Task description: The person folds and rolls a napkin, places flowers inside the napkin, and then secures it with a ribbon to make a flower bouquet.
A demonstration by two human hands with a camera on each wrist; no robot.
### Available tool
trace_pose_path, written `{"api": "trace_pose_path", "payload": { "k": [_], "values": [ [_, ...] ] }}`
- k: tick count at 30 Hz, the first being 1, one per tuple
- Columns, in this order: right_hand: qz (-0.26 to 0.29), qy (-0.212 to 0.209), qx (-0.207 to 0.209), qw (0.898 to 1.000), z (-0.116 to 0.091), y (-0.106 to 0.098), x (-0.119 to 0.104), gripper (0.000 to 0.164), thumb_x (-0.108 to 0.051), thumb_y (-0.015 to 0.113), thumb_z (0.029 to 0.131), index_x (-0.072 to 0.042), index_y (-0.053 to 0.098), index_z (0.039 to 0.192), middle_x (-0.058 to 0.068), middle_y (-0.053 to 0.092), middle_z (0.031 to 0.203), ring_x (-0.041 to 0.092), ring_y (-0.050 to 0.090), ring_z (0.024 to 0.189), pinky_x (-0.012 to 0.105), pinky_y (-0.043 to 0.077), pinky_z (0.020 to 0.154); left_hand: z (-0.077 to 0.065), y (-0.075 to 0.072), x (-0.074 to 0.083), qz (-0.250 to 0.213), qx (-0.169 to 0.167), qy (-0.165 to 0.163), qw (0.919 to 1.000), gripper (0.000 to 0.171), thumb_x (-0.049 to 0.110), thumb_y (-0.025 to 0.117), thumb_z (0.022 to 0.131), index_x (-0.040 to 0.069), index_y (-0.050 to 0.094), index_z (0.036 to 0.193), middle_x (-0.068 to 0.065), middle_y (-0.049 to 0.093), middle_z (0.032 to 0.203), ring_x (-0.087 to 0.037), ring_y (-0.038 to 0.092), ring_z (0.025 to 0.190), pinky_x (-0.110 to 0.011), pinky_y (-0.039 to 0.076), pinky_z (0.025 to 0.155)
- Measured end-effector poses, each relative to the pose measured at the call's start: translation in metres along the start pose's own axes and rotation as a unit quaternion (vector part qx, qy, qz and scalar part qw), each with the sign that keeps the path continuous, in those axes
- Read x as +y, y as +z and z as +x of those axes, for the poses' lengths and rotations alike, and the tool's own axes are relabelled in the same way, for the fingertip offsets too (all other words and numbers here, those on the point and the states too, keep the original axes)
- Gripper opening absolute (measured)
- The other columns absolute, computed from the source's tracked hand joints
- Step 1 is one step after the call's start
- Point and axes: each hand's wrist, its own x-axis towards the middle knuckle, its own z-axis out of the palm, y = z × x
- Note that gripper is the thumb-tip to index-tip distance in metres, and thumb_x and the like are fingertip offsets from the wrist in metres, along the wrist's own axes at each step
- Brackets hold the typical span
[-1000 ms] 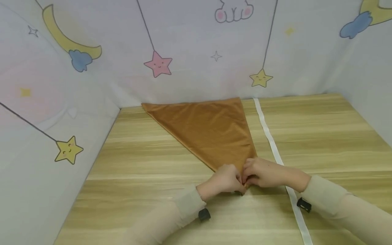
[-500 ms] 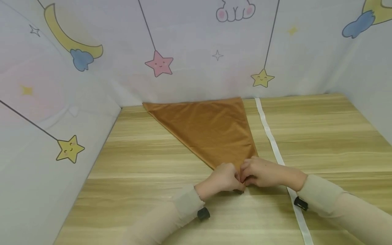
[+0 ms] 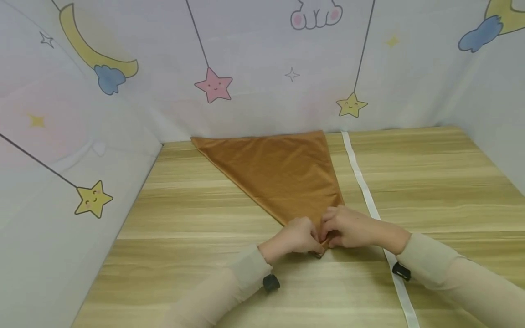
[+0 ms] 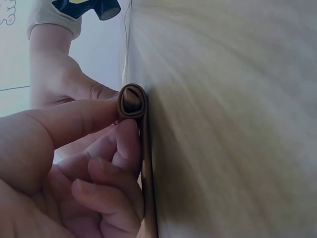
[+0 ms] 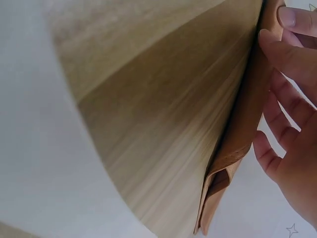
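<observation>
A brown cloth (image 3: 279, 171) lies on the table as a broad triangle, its narrow end toward me. That near end is rolled up; the coiled end of the roll (image 4: 132, 100) shows in the left wrist view. My left hand (image 3: 297, 236) pinches the roll from the left, thumb on top and the other fingers curled against its far side. Close beside it, my right hand (image 3: 352, 227) holds the right part of the roll between thumb and fingertips. In the right wrist view the rolled edge (image 5: 242, 119) runs along those fingers, with an open fold at its lower end.
A white strip (image 3: 367, 196) runs down the wooden table (image 3: 443, 182) right of the cloth, passing under my right wrist. A printed fabric backdrop (image 3: 262, 109) stands along the table's far edge and both sides. Each sleeve carries a small black wrist camera (image 3: 270, 283).
Both hands have shifted slightly away from me and to the left, still at the roll. A little more of the cloth's near tip shows below the fingers. The rest of the cloth lies as before.
</observation>
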Motion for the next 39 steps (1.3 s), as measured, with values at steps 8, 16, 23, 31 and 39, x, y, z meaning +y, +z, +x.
{"api": "trace_pose_path", "payload": {
  "k": [8, 16, 23, 31, 39],
  "values": [
    [-0.016, -0.007, -0.001, 1.000, 0.005, 0.003, 0.001, 0.008, -0.027, 0.071, 0.072, -0.024, 0.068, 0.079, -0.017, 0.059, 0.079, 0.002, 0.046, 0.079, 0.022, 0.033, 0.069, 0.000, -0.002, -0.002, 0.003, 0.033, 0.020, 0.9993, 0.021, 0.015, 0.074, 0.065, 0.012, 0.061, 0.048, 0.010, 0.040, 0.040, -0.001, 0.031, 0.038, -0.014, 0.024, 0.037],
    [-0.014, 0.013, -0.007, 1.000, 0.008, 0.004, 0.003, 0.011, -0.021, 0.073, 0.070, -0.022, 0.065, 0.078, -0.017, 0.058, 0.074, 0.002, 0.048, 0.077, 0.024, 0.036, 0.070, -0.003, 0.000, 0.002, 0.029, 0.048, 0.038, 0.9977, 0.031, 0.020, 0.076, 0.064, 0.014, 0.054, 0.043, 0.011, 0.034, 0.037, 0.000, 0.028, 0.034, -0.014, 0.021, 0.035],
    [0.011, 0.007, -0.015, 1.000, 0.008, 0.001, 0.005, 0.016, -0.014, 0.073, 0.069, -0.024, 0.068, 0.081, -0.018, 0.059, 0.083, 0.003, 0.049, 0.083, 0.026, 0.038, 0.075, -0.002, -0.001, -0.004, 0.007, 0.042, 0.016, 0.9990, 0.027, 0.019, 0.073, 0.067, 0.012, 0.058, 0.046, 0.011, 0.034, 0.037, -0.001, 0.028, 0.034, -0.015, 0.021, 0.035],
    [-0.007, -0.015, -0.013, 1.000, 0.009, 0.003, 0.005, 0.011, -0.020, 0.070, 0.075, -0.024, 0.067, 0.085, -0.016, 0.062, 0.088, 0.004, 0.049, 0.084, 0.026, 0.038, 0.074, -0.002, -0.008, -0.012, -0.048, 0.022, 0.017, 0.9985, 0.026, 0.014, 0.069, 0.068, 0.009, 0.055, 0.046, 0.010, 0.030, 0.039, -0.002, 0.025, 0.039, -0.016, 0.019, 0.038],
    [-0.017, -0.014, -0.005, 1.000, 0.014, 0.003, 0.004, 0.007, -0.023, 0.066, 0.079, -0.024, 0.067, 0.086, -0.017, 0.062, 0.087, 0.003, 0.051, 0.083, 0.027, 0.038, 0.074, -0.004, -0.009, -0.011, -0.022, 0.038, 0.022, 0.9988, 0.025, 0.018, 0.073, 0.067, 0.012, 0.058, 0.048, 0.011, 0.035, 0.040, -0.001, 0.028, 0.038, -0.015, 0.021, 0.037]
  ]
}}
